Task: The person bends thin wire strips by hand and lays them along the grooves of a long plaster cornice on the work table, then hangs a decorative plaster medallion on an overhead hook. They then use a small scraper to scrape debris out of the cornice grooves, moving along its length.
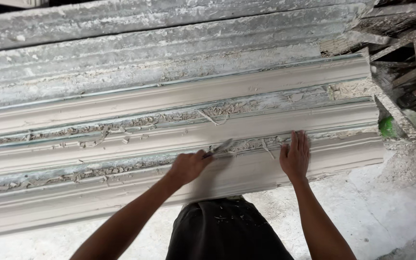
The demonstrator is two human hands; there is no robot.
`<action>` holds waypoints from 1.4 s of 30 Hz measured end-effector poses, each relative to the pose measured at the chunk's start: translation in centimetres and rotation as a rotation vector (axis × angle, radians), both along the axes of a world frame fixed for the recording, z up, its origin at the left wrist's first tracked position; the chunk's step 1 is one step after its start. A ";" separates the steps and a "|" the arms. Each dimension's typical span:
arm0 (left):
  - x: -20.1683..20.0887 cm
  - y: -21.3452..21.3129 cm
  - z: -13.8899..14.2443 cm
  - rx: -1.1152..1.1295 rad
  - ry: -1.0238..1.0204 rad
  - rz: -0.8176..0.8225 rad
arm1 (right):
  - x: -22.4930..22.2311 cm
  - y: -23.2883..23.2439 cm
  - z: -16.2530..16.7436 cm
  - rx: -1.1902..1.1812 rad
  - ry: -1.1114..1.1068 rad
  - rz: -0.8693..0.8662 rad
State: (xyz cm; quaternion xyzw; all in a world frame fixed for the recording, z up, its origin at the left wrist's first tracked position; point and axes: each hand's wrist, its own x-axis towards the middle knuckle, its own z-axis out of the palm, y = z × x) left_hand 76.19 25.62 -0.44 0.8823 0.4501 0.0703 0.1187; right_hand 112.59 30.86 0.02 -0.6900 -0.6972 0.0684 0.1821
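Left hand (187, 166): fingers curled tight round the handle of a scraper (221, 147), blade laid in the groove between two mouldings. Right hand (295, 156): fingers straight and pressed together, palm flat on the near moulding (121, 185), just beside the blade tip. Groove (97, 171): filled with flaked plaster scraps along its length. Second moulding (169, 139): lay parallel behind the first, a third (169, 98) beyond it (all pale, long, running left to right). Bench (121, 53): grey, caked with dried plaster. Floor (391, 202): white with dust. Green object (388, 127): at right, partly hidden by a frame.
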 end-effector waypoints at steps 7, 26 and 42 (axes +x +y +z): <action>-3.3 -0.5 -0.1 -0.045 0.235 -0.073 | -0.3 -0.7 -0.5 0.028 -0.008 -0.094; -3.2 -0.4 -0.9 -0.125 0.112 -0.109 | 0.7 -1.4 -1.8 0.056 -0.060 -0.058; -1.7 1.7 0.4 -0.276 0.113 -0.106 | -0.2 -1.2 -1.1 0.089 -0.023 -0.088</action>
